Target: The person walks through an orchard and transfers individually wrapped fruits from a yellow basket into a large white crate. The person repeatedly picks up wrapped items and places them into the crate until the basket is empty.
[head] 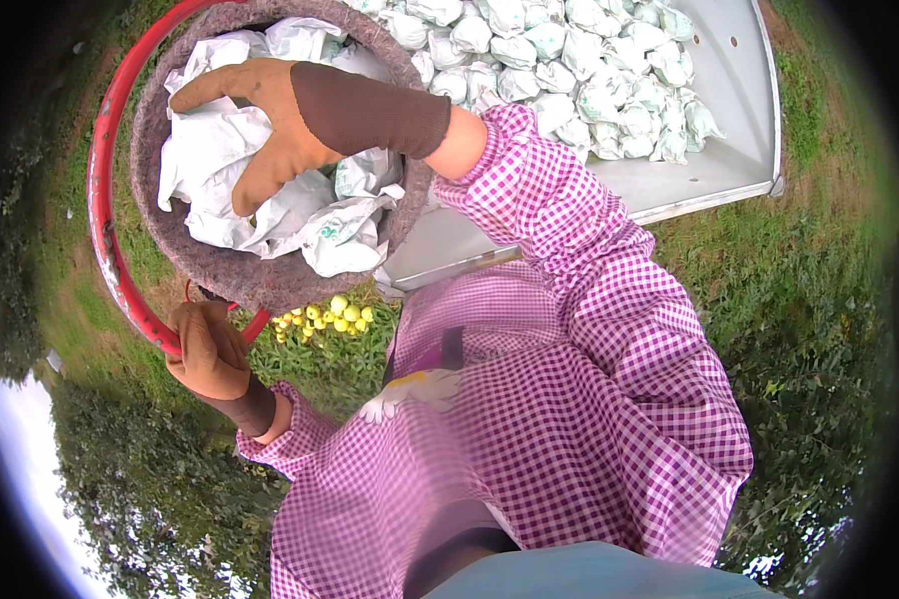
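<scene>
My left hand (208, 352), in a brown and tan work glove, is closed around the lower part of a red tubular handle (105, 224) with chipped paint. The handle arches along the left side of a round basket (195, 258) with a thick grey-brown felt-like lining. Inside the basket lie several crumpled white bags (344, 236), some with green print; what they contain is hidden. Over these bags is my right hand (270, 112), gloved the same way. Its thumb and fingers are spread wide about one white bag (213, 146), without closing on it.
Beyond the basket, a pale grey cargo bed (727, 135) with raised sides holds a heap of similar white wrapped bundles (554, 75). Yellow-green round fruit (337, 318) lies on the grass below the basket. Leafy trees (142, 464) stand around.
</scene>
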`<state>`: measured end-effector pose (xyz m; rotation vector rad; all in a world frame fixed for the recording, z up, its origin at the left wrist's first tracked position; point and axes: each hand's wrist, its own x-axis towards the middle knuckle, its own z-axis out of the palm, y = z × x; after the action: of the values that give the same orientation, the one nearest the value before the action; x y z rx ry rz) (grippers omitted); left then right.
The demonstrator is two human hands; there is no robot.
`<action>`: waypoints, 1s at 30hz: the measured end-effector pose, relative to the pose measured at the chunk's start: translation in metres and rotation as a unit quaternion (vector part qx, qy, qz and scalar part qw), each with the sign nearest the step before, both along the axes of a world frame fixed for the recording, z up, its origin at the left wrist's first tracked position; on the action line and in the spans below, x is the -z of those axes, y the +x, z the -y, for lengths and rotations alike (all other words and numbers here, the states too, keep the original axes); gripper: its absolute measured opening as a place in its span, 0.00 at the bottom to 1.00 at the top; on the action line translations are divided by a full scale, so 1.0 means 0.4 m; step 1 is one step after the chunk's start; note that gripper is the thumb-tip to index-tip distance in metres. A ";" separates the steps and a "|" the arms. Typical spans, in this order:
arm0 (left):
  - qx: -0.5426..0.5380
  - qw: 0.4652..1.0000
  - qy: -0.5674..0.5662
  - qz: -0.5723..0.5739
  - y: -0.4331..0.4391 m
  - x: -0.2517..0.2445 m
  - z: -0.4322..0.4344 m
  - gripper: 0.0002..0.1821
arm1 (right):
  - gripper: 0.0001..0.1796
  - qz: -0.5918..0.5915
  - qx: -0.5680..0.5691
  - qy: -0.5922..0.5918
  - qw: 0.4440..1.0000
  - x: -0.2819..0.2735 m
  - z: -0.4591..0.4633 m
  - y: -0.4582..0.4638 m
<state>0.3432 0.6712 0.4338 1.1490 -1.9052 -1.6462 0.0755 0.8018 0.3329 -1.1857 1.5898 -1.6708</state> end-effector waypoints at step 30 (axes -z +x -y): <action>0.063 0.993 -0.029 -0.096 0.041 0.004 0.024 0.09 | 0.54 0.170 0.033 0.717 0.675 1.065 -0.291 0.069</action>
<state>0.3595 0.6615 0.4322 0.8303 -1.9208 -1.6867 0.1030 0.9182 -0.0931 0.0512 1.8997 -0.1862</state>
